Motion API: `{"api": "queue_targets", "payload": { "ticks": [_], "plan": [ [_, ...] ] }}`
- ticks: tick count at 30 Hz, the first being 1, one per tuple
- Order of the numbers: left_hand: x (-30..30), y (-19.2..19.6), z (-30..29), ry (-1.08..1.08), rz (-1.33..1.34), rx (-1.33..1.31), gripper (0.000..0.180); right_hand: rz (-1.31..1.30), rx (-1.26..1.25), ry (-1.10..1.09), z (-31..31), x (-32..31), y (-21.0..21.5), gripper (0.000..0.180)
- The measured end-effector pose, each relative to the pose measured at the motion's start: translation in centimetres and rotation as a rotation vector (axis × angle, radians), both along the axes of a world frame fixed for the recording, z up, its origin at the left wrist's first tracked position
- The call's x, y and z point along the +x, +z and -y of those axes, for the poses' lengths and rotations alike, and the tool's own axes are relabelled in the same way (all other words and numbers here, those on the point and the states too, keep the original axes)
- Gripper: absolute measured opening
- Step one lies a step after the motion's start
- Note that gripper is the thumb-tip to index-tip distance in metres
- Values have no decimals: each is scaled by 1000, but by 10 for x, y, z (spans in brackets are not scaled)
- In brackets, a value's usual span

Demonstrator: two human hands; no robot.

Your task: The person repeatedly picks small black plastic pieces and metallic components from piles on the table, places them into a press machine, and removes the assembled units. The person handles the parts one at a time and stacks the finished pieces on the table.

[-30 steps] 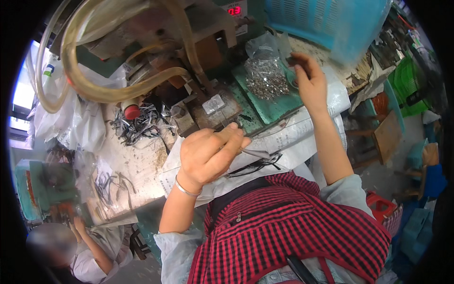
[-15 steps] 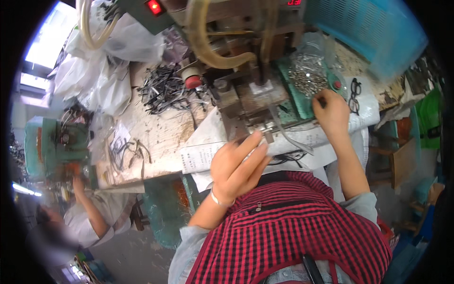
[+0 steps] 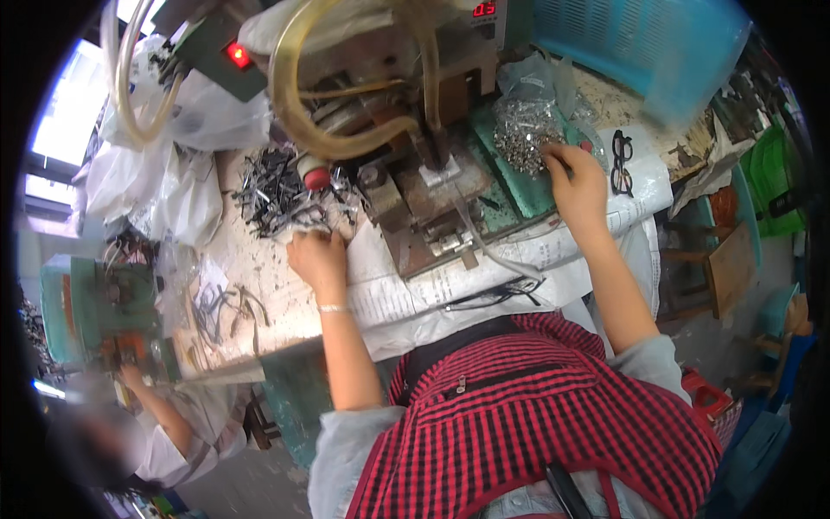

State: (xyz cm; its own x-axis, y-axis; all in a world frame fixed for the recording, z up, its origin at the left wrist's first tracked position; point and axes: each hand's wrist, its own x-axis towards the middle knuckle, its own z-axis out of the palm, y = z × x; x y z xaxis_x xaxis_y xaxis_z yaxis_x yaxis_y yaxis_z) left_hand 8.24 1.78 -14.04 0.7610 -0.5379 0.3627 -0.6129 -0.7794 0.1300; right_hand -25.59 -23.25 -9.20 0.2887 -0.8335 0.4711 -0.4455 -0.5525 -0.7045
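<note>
My left hand (image 3: 317,258) is at the near edge of a heap of thin dark strips (image 3: 275,195) that look like glasses temples. Its fingers are curled down among the strips, and what they grip is hidden. At the right, my right hand (image 3: 579,186) has its fingers pinched together at a pile of small shiny metal parts (image 3: 520,149) on a plastic bag. Whether a part is between those fingertips is too small to tell. Between my hands stands a bench machine with a metal clamp (image 3: 448,242), apart from both hands.
Glasses frames (image 3: 622,163) lie right of my right hand, and another dark frame (image 3: 497,296) lies at the front edge. A red button (image 3: 317,178) stands beside the strips. Thick hoses (image 3: 281,78) loop over the machine. A blue basket (image 3: 644,43) is behind; another person (image 3: 164,424) works at left.
My left hand has gone from in front of the clamp, leftward and away from me, to the dark strips. My right hand stays at the metal parts. The whole view has shifted somewhat.
</note>
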Motion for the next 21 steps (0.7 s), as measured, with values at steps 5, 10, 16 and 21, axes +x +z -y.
{"api": "queue_targets", "payload": {
  "ticks": [5, 10, 16, 21],
  "plan": [
    [-10, 32, -3, -188, -124, -637, 13, -4, 17, -88, -19, -75, -2, 17],
    [-39, 97, 13, -419, -611, -1062, 13, 308, 230, 258, -44, -23, 42, 19],
    [-29, 40, 16, -423, -634, -1021, 13, 449, 213, 437, -46, 79, 74, 32],
    [-71, 52, 6, -316, -664, -1131, 14, 623, 368, 437, -64, 79, 64, 44]
  ]
}}
